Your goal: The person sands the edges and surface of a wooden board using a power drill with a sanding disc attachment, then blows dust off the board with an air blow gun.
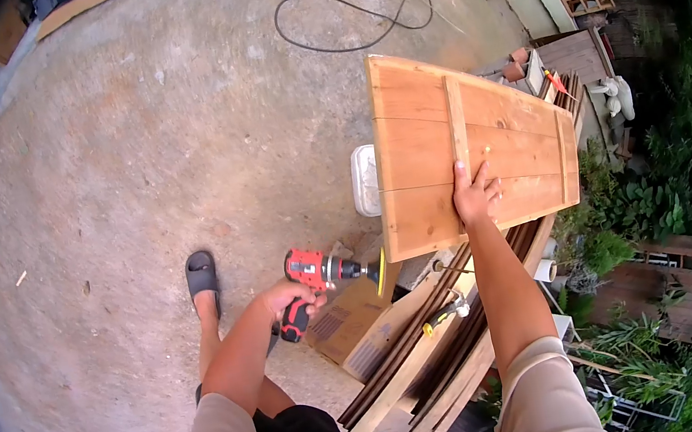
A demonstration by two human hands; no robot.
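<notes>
My left hand is wrapped round the grip of a red and black cordless drill. A thin round disc with a yellow face is fitted in its chuck. The disc stands at the near corner of a wooden panel; I cannot tell whether they touch. This panel is made of planks with two cross battens and sits tilted on a stack of boards. On its face, beside the nearer batten, my right hand lies flat with fingers spread.
Under the panel are long wooden boards, with a yellow-handled tool on them. Next to these lie a cardboard box and a white lidded container. A black cable loops across the concrete floor. Plants grow at the right.
</notes>
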